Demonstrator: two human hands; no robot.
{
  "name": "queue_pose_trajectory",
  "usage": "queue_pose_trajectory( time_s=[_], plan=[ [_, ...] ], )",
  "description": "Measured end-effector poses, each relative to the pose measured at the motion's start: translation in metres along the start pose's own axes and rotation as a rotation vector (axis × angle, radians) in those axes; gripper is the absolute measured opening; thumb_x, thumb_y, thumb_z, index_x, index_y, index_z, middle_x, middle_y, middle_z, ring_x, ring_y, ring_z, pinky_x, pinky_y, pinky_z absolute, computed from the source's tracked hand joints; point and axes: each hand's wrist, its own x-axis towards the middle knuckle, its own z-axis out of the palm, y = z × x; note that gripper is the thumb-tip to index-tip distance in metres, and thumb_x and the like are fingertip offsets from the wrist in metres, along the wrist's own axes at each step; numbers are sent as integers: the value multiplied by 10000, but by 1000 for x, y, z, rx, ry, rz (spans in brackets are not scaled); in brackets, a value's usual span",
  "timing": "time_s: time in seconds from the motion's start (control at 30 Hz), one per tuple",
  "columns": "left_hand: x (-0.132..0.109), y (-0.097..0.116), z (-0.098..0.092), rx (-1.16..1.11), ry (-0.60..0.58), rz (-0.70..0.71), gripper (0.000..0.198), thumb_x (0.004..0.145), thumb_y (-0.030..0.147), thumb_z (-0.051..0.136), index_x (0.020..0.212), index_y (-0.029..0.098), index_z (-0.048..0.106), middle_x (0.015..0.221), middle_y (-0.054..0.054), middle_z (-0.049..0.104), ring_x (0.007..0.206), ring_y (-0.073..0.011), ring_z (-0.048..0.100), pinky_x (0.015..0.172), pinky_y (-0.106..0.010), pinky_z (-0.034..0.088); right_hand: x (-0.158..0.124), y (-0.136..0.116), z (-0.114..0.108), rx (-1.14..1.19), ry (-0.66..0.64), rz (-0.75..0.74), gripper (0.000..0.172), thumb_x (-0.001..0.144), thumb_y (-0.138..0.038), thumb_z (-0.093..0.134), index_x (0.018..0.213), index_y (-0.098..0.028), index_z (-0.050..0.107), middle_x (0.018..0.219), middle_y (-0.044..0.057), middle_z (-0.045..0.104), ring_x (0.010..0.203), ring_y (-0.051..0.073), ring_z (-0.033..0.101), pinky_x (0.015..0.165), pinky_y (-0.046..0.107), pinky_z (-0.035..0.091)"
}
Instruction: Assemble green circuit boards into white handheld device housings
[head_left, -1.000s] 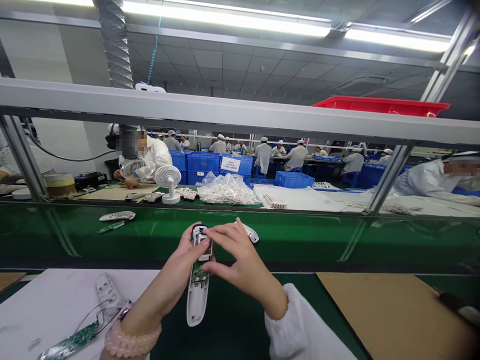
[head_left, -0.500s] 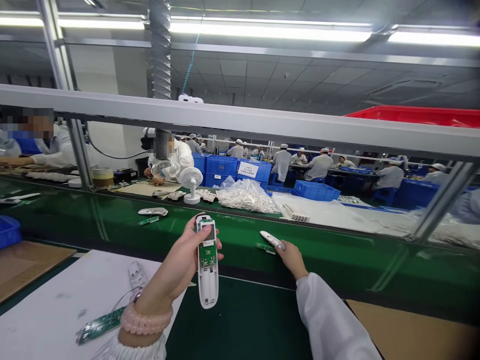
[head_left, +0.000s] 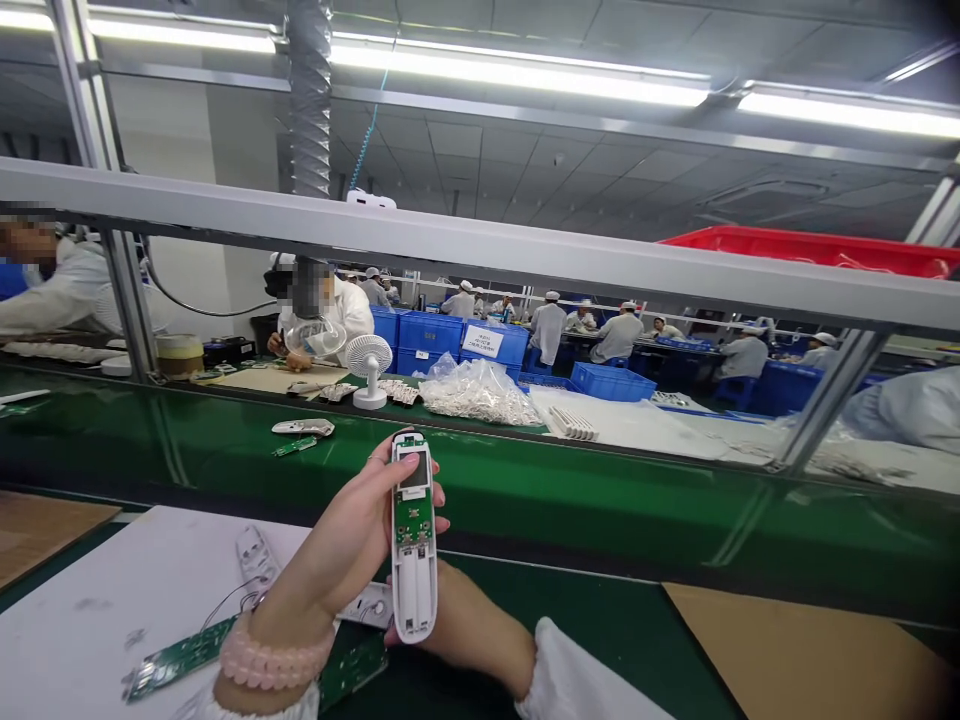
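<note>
Left hand (head_left: 337, 530) wraps the back of an open white remote casing (head_left: 414, 600), its fingers curling round the edge and holding the casing upright and tilted slightly, just above the bench. A pink bead bracelet (head_left: 274, 655) circles the left wrist. Right hand (head_left: 457, 625) sits apart from the left, low and partly behind the lower end of the casing; whether it grips the casing cannot be told from this view. A white sleeve (head_left: 585, 680) covers the right wrist.

Inside the casing, a green circuit board (head_left: 414, 520) fills the upper half, with a small display panel (head_left: 414, 470) at the top. Two long empty channels run along the lower half.

Just below the hands, a loose green board (head_left: 352, 672) lies on the dark green bench top. Another green board (head_left: 180, 655) rests on a white sheet (head_left: 90, 590), near a white casing shell (head_left: 255, 560). Brown cardboard (head_left: 795, 650) lies to the right.

Farther out, on a green conveyor belt (head_left: 525, 480), lie a white remote shell (head_left: 304, 427) and a small green board (head_left: 294, 446). Beyond the belt stand a white desk fan (head_left: 369, 365), a clear bag of parts (head_left: 476, 392) and blue crates (head_left: 424, 335), with co-workers in white (head_left: 619, 335) at benches across the room.
</note>
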Motion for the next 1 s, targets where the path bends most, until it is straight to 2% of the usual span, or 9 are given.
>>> queue_pose_trajectory(
  time_s=[0.13, 0.2, 0.27, 0.37, 0.5, 0.67, 0.8, 0.9, 1.0],
  plan=[
    [0, -2, 3, 42, 9, -3, 260, 856, 194, 550, 1103, 221, 473, 879, -32, 596, 720, -175, 601, 637, -358, 567, 8, -29, -59, -16, 318, -3, 310, 942, -322, 436, 1224, -223, 519, 1119, 75, 601, 1054, 200, 555, 941, 378, 449],
    [0, -5, 5, 80, -6, -32, 378, 859, 218, 559, 1210, 249, 422, 863, -23, 598, 731, -173, 602, 653, -341, 556, 10, -46, -88, -93, 402, -64, 436, 908, -388, 517, 1316, -258, 436, 1241, 74, 524, 1174, 218, 465, 1019, 407, 390],
    [1, -9, 8, 100, -20, -69, 463, 859, 225, 566, 1279, 264, 377, 815, -6, 587, 744, -165, 603, 641, -281, 528, 10, -61, -104, -239, 347, -119, 595, 835, -420, 630, 1362, -284, 389, 1315, 60, 470, 1240, 240, 387, 1051, 422, 362],
    [1, -15, 13, 126, -14, -105, 510, 854, 214, 562, 1316, 270, 354, 766, 16, 560, 718, -145, 589, 626, -234, 487, 10, -71, -105, -404, 263, -139, 606, 814, -405, 663, 1348, -260, 416, 1272, 67, 508, 1205, 257, 397, 1011, 439, 395],
    [1, -22, 15, 188, -5, -106, 573, 845, 229, 563, 1355, 291, 311, 801, 16, 556, 665, -143, 563, 610, -255, 476, 10, -67, -100, -486, 276, -168, 498, 833, -385, 645, 1279, -226, 487, 1167, 82, 577, 1090, 253, 477, 967, 452, 410],
    [3, -26, 13, 208, -26, -137, 582, 857, 309, 567, 1371, 290, 294, 971, -22, 597, 713, -143, 579, 618, -245, 472, 9, -63, -104, -530, 304, -254, 420, 836, -381, 638, 1211, -225, 531, 1099, 55, 629, 999, 213, 541, 1081, 524, 251],
    [0, -24, 17, 175, 1, -165, 613, 876, 354, 555, 1408, 289, 257, 1191, -49, 575, 965, -173, 588, 687, -221, 488, 9, -60, -106, -533, 326, -274, 394, 814, -386, 655, 1159, -217, 569, 1063, 36, 636, 987, 192, 543, 1106, 519, 210],
    [-2, -22, 22, 157, 25, -156, 603, 896, 336, 540, 1421, 272, 251, 1304, -39, 521, 1213, -161, 460, 743, -166, 482, 10, -59, -104, -530, 337, -268, 382, 807, -383, 660, 1144, -218, 587, 1032, 30, 640, 966, 188, 544, 1112, 523, 200],
    [-3, -20, 24, 174, 55, -141, 604, 897, 340, 543, 1425, 276, 256, 1415, -19, 426, 1352, -160, 287, 704, -133, 480, 10, -60, -102, -548, 390, -288, 371, 816, -390, 651, 1133, -206, 596, 1014, 31, 650, 950, 186, 547, 1123, 536, 171]
  ],
)
